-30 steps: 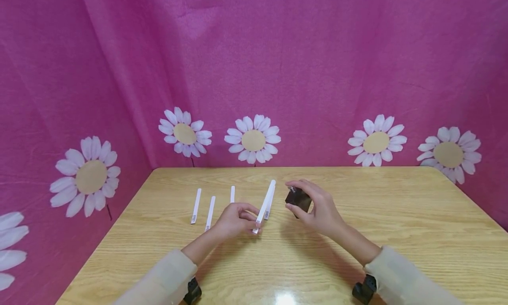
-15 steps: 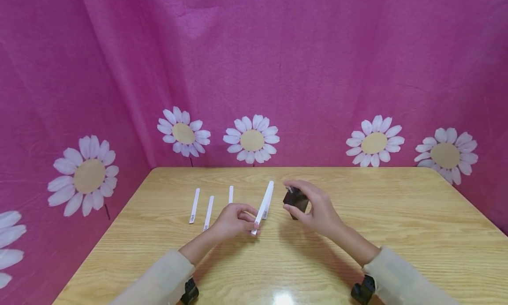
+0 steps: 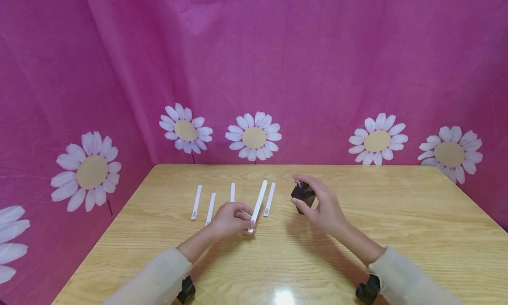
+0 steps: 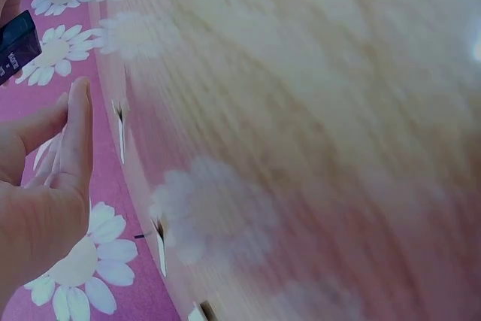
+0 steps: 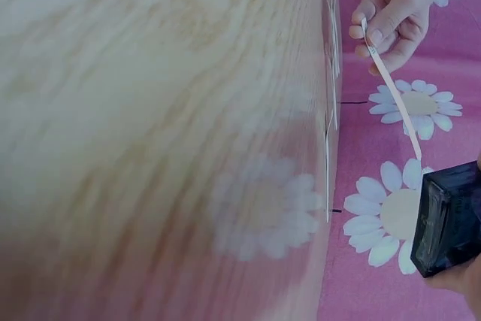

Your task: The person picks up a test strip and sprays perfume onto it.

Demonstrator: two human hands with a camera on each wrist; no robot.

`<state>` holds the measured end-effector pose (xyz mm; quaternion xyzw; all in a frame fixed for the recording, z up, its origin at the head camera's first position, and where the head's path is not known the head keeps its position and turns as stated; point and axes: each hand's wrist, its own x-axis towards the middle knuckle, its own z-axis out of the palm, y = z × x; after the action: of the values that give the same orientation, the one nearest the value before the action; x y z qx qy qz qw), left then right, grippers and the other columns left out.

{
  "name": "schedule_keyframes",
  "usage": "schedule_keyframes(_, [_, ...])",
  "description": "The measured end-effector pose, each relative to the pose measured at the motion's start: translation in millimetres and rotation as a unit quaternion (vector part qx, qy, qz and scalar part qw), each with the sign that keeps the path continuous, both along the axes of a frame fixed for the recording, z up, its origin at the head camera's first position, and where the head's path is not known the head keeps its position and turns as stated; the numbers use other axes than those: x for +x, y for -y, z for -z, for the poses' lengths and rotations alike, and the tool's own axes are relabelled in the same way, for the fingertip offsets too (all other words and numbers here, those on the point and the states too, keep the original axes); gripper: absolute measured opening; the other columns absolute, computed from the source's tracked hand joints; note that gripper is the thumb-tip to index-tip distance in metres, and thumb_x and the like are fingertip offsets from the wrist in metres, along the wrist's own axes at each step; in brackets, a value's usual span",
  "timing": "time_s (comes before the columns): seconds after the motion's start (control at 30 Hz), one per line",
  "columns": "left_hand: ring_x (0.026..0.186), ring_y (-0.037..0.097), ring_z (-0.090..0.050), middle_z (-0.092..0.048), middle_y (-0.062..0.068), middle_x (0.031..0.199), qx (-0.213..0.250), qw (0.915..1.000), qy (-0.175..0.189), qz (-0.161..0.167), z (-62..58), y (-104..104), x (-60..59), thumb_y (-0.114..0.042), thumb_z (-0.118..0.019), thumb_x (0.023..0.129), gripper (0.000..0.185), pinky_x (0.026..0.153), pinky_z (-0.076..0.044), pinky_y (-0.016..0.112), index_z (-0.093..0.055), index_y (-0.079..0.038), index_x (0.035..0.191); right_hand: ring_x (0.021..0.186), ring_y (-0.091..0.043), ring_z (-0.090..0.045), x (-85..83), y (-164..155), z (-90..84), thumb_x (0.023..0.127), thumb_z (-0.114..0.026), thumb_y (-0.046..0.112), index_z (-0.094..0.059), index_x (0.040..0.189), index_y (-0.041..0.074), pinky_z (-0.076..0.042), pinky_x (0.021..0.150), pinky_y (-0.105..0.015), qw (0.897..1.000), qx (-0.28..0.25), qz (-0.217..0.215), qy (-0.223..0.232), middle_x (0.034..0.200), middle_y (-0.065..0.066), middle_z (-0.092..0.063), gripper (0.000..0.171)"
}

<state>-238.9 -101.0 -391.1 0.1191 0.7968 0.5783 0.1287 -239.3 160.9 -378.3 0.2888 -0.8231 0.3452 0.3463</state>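
Note:
My left hand (image 3: 232,219) pinches the printed lower end of a white perfume test strip (image 3: 259,202), which slants up and away above the table. In the right wrist view, this test strip (image 5: 394,95) points toward the dark bottle. My right hand (image 3: 323,205) grips a dark, boxy perfume bottle (image 3: 303,197) between thumb and fingers, its metallic spray nozzle bare at the top. A gap separates the bottle from the held strip. In the left wrist view, the bottle (image 4: 19,46) shows pale lettering, while the strip can hardly be made out beside the left hand (image 4: 45,193).
Several more white strips lie on the wooden table (image 3: 357,252); one strip (image 3: 269,200) is just right of the held one, the others left, partly behind the left hand. A pink curtain (image 3: 309,75) with white daisies stands behind and at the left.
My left hand has drawn the held strip slightly left, so the strip lying behind it now shows fully. My right hand has shifted a little right with the bottle.

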Motion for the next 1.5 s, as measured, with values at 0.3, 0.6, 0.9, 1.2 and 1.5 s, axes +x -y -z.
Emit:
schedule_keyframes(0.3, [0.067, 0.016, -0.07, -0.071, 0.025, 0.083, 0.016, 0.999, 0.016, -0.038, 4.5, 4, -0.8, 0.008, -0.068, 0.08, 0.027, 0.068, -0.062, 0.035, -0.058, 0.014, 0.105, 0.107, -0.02, -0.062, 1.3, -7, 2.4, 0.073, -0.079, 0.003, -0.059, 0.126, 0.009, -0.053, 0.083, -0.035, 1.0, -0.007, -0.007, -0.012, 0.121, -0.006, -0.065, 0.057])
schedule_keyframes(0.6, [0.063, 0.012, -0.067, -0.067, 0.012, 0.076, 0.01, 0.9969, 0.051, -0.059, 4.6, 6, 0.7, 0.01, -0.067, 0.08, 0.027, 0.069, -0.062, 0.034, -0.058, 0.015, 0.105, 0.108, -0.017, -0.06, 4.1, -14, 3.7, 0.074, -0.079, 0.004, -0.059, 0.127, 0.01, -0.05, 0.087, -0.026, 1.0, 0.002, -0.005, 0.01, 0.122, -0.006, -0.064, 0.057])
schedule_keyframes(0.9, [0.065, 0.012, -0.068, -0.066, 0.014, 0.083, 0.011, 0.9933, 0.08, -0.083, 8.2, 7, 0.5, 0.008, -0.067, 0.082, 0.026, 0.069, -0.062, 0.029, -0.058, 0.014, 0.106, 0.111, -0.013, -0.058, 4.9, -19, 7.6, 0.076, -0.078, 0.006, -0.057, 0.129, 0.011, -0.045, 0.093, -0.013, 1.0, 0.0, 0.0, 0.031, 0.125, -0.006, -0.063, 0.057])
schedule_keyframes(1.2, [0.063, 0.015, -0.069, -0.068, 0.019, 0.083, -0.003, 0.9935, 0.074, -0.087, 4.8, 7, 1.1, 0.008, -0.067, 0.082, 0.023, 0.069, -0.062, 0.03, -0.059, 0.014, 0.102, 0.106, -0.013, -0.058, 6.3, -22, 8.9, 0.076, -0.078, 0.006, -0.058, 0.128, 0.01, -0.048, 0.085, -0.021, 0.999, -0.01, 0.019, 0.025, 0.122, -0.007, -0.064, 0.056])
schedule_keyframes(1.5, [0.069, 0.017, -0.07, -0.072, 0.019, 0.086, -0.062, 0.995, 0.026, -0.074, -1.7, -4, -8.7, 0.0, -0.07, 0.081, 0.021, 0.067, -0.062, 0.029, -0.066, 0.008, 0.099, 0.093, -0.001, -0.055, 4.5, -23, 11.2, 0.076, -0.078, 0.003, -0.058, 0.129, 0.01, -0.051, 0.072, -0.012, 0.999, -0.036, 0.013, 0.03, 0.12, -0.009, -0.065, 0.057])
